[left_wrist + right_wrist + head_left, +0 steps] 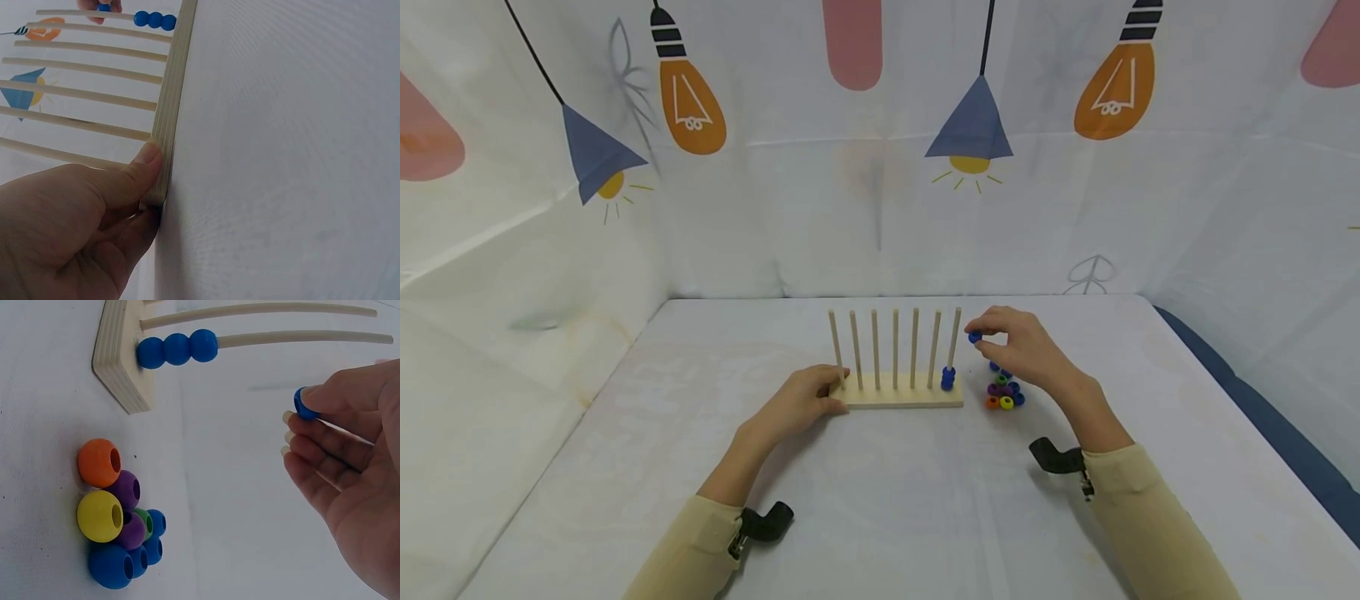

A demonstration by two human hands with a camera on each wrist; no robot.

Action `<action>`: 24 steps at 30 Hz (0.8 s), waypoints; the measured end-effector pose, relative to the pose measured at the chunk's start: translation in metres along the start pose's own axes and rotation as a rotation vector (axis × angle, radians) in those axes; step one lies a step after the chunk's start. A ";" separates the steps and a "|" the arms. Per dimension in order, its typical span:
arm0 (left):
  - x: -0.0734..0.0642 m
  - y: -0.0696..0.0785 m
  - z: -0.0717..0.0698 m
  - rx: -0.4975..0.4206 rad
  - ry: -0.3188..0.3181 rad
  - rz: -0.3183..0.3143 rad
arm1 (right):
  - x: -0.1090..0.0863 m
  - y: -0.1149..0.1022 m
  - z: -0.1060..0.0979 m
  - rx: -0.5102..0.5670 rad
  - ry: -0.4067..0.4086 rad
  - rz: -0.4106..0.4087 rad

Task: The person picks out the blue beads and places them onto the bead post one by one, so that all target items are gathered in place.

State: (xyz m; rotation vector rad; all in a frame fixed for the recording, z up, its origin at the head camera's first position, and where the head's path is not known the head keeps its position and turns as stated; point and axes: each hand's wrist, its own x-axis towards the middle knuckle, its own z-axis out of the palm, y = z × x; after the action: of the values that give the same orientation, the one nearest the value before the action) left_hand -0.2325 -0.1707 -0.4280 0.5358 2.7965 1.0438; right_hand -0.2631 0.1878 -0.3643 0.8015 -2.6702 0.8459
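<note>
A wooden peg rack [898,402] with several upright pegs stands on the table. Its left end is gripped by my left hand [805,398], the thumb [149,156] on the front edge of the base. On the rightmost peg [300,337] sit 3 stacked blue beads [177,349], down against the base. My right hand [1026,346] pinches another blue bead [304,405] between thumb and fingers, in the air just right of that peg's upper part. The bead's hole shows in the right wrist view.
Right of the rack lies a cluster of loose beads: an orange bead [99,462], a yellow bead [100,516], purple beads [127,490], a green bead [145,522] and several blue ones. A white cloth covers the table [895,500]; a printed curtain [880,208] hangs behind it.
</note>
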 end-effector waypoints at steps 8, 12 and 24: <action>0.000 0.000 0.000 0.002 0.000 0.001 | 0.001 -0.005 -0.004 0.020 0.016 0.011; 0.000 -0.001 0.000 -0.001 0.005 0.013 | 0.002 -0.006 -0.005 0.042 0.027 0.011; 0.000 0.000 -0.001 -0.014 0.001 0.018 | 0.002 -0.012 -0.011 0.106 0.108 -0.009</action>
State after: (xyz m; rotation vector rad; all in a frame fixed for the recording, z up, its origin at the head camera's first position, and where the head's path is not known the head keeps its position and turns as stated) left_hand -0.2333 -0.1715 -0.4275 0.5601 2.7884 1.0668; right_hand -0.2574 0.1851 -0.3494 0.7675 -2.5437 1.0064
